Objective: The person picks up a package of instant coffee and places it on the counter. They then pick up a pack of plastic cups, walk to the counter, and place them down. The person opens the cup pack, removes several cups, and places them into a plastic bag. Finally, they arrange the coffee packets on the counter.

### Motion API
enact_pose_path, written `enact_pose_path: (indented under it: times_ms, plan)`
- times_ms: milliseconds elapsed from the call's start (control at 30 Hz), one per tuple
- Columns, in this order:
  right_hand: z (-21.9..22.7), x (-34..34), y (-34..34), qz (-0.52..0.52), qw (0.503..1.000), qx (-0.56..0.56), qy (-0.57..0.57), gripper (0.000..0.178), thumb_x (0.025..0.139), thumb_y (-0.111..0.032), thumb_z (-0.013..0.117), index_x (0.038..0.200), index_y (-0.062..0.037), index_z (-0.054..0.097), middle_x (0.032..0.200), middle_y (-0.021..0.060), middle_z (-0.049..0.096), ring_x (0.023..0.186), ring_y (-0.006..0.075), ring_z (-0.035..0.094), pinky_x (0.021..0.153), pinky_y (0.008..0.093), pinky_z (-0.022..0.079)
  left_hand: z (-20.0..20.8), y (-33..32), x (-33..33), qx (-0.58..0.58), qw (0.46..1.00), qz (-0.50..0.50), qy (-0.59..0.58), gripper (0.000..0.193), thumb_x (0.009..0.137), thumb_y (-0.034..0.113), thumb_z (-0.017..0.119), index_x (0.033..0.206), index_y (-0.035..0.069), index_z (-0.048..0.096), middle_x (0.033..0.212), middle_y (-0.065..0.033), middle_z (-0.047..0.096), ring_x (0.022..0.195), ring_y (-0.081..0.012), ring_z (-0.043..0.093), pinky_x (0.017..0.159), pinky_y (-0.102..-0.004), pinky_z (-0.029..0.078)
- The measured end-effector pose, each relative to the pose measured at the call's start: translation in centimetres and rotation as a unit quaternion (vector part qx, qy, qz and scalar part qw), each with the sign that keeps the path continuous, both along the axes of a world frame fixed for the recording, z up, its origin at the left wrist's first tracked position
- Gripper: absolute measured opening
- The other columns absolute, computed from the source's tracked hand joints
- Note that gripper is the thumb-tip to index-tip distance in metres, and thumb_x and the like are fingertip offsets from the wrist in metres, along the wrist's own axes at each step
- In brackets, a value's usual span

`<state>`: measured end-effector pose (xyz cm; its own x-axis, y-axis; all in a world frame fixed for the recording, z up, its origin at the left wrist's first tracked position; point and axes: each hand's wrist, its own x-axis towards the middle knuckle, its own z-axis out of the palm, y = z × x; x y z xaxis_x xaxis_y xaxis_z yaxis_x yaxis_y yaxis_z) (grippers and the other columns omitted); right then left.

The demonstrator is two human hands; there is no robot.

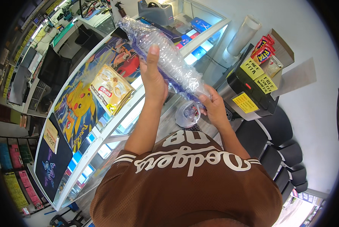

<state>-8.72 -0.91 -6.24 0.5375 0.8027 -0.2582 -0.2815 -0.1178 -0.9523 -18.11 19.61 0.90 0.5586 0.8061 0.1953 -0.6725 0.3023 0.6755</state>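
A long flat thing wrapped in clear bubble wrap (165, 56) is held up in the air over the glass table (112, 128). The wrap is shiny and bumpy, and something dark blue shows through it. The left hand (153, 77) grips it near the middle, thumb up, fingers closed around it. The right hand (213, 106) is closed on its lower end. Below the hands sits a small clear bag (187, 113). On the table lie a bright cartoon mat (82, 102) and a yellow packet (110, 92). To the right stands a black machine (252, 94) with yellow notes.
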Motion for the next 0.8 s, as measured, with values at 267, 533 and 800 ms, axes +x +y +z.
enact_pose_path:
  times_ms: [267,533,800]
  plan:
    - [-0.9,0.9,0.0,0.018,0.974,0.169,-0.151,0.086,0.088,-0.031,0.089,0.155,-0.0015,0.044,0.133,0.0093,0.065,0.12,0.0195,0.063,0.108,0.036,0.048,-2.7,-4.6,3.2,0.112,0.985,-0.029,0.127,0.083,0.1,0.054,0.069,0.157,0.003,0.037,0.145,-0.0169,0.053,0.131,-0.0261,0.056,0.11,-0.0402,0.047]
    - [1.4,2.9,-1.3,0.134,0.981,0.022,-0.142,0.078,0.086,-0.026,0.088,0.148,0.0014,0.049,0.129,0.0133,0.068,0.118,0.0213,0.066,0.104,0.0371,0.051,0.3,-5.5,5.2,0.188,0.967,-0.052,0.167,0.098,0.096,0.04,0.08,0.166,0.007,0.019,0.149,-0.0216,0.052,0.125,-0.0276,0.063,0.108,-0.0398,0.05]
    - [-2.5,1.6,-1.8,-0.021,0.985,0.172,0.015,0.076,0.091,-0.023,0.083,0.152,0.0012,0.045,0.135,0.014,0.065,0.117,0.0227,0.066,0.104,0.0379,0.051,-5.7,-8.3,4.1,0.287,0.911,-0.09,0.283,0.082,0.099,0.036,0.076,0.162,0.006,0.033,0.143,-0.0186,0.057,0.132,-0.0269,0.056,0.114,-0.0427,0.043]
